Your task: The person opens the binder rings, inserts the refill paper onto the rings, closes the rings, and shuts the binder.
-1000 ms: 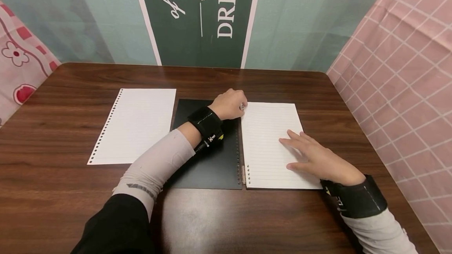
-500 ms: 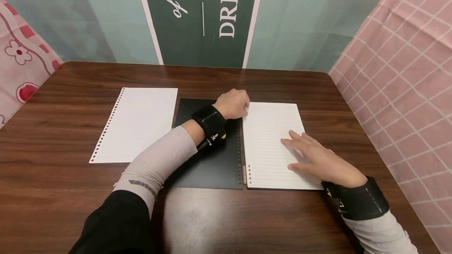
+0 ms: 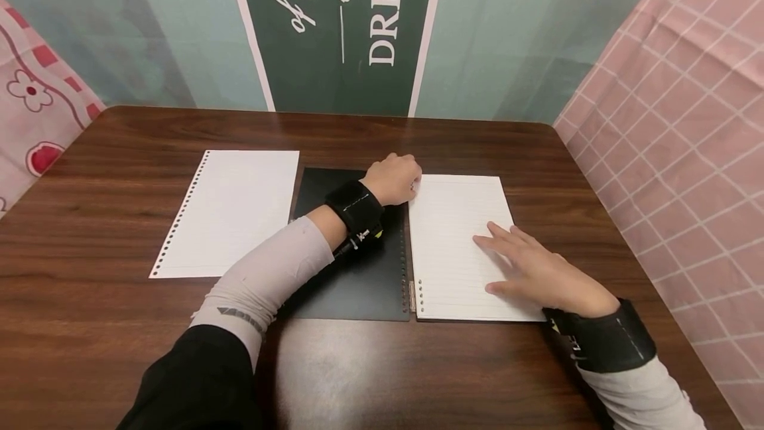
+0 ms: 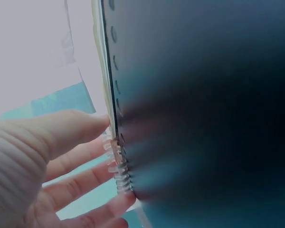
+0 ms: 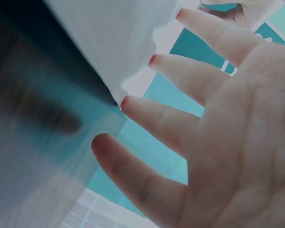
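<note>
Left hand (image 3: 390, 180) nudged slightly rightward, grip curled about clear binder rings (image 4: 120, 178), seemingly working them; right hand (image 3: 531, 272) spread wide.

From the cover (image 3: 358, 294), a way over the table (image 3: 453, 370) is offered at 6 and 12 o'clock. It is crossed from 8 to 1 by the left arm (image 3: 280, 261); the rings (image 4: 118, 167) at 1 are blocked by the left hand (image 3: 390, 180); at 3, the pages (image 3: 444, 237) are partly covered by the right hand (image 3: 540, 274).
</note>
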A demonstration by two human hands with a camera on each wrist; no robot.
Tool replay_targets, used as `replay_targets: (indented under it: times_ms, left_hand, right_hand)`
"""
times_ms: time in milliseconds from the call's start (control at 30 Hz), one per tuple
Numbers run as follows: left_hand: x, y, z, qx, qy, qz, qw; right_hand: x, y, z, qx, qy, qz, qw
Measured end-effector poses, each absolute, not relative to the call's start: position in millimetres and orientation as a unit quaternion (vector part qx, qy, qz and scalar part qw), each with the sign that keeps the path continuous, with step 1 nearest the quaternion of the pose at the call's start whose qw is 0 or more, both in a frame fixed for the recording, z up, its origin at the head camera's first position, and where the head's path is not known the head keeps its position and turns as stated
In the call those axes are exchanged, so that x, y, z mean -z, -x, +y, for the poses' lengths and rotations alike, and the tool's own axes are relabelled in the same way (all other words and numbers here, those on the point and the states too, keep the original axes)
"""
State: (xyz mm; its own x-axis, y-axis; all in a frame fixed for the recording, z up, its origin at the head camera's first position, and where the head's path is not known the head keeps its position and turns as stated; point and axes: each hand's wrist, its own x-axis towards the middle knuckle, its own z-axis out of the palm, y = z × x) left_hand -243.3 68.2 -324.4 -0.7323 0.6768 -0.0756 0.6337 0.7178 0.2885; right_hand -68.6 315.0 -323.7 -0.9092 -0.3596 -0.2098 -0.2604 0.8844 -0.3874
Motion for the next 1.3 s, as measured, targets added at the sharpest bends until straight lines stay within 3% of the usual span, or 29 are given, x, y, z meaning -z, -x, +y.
replay_targets:
  times_ms: [467,967,1300]
  left_hand:
    - [318,246,53,-0.166,-0.368,0.906,0.125]
    - [322,240,45,-0.21,-0.354,0.903,0.123]
    - [318,236,34,-0.217,-0.354,0.905,0.09]
  right_hand:
    - [322,68,311,0.151,0.158,0.963,0.155]
    - [324,70,311,0.213,0.154,0.956,0.13]
    - [315,75,312,0.22,0.136,0.961,0.102]
